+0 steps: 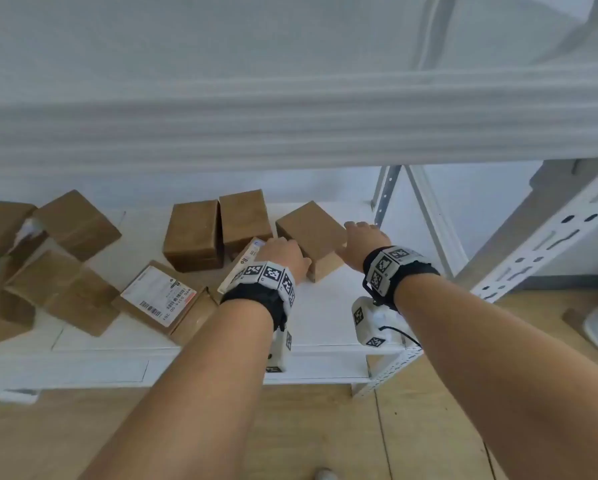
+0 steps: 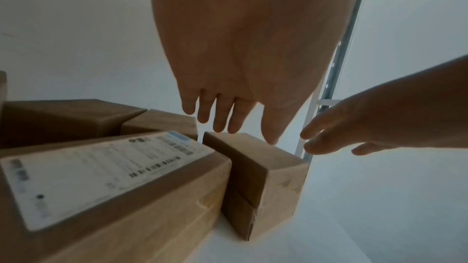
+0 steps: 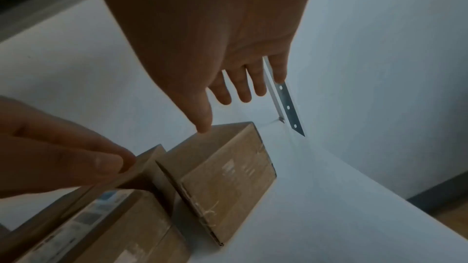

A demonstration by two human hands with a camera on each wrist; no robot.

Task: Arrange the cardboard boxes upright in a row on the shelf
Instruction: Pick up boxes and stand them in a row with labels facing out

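Observation:
A plain cardboard box (image 1: pixel 311 233) stands on the white shelf (image 1: pixel 325 313), turned at an angle, right of two upright boxes (image 1: pixel 193 237) (image 1: pixel 245 220). My left hand (image 1: pixel 290 252) is at its left side with straight fingers; in the left wrist view the fingertips (image 2: pixel 220 125) reach just over the box (image 2: pixel 255 169) top. My right hand (image 1: pixel 359 233) is open at the box's right side, and its thumb (image 3: pixel 202 125) sits by the box (image 3: pixel 228 177) top edge. Neither hand grips it. A labelled box (image 1: pixel 242 268) leans under my left wrist.
Another labelled box (image 1: pixel 159 296) lies flat at the front, and several tumbled boxes (image 1: pixel 65 258) fill the shelf's left end. An upper shelf beam (image 1: pixel 290 133) hangs low overhead. Metal posts (image 1: pixel 384 195) (image 1: pixel 550 237) stand at the right end, with bare shelf before them.

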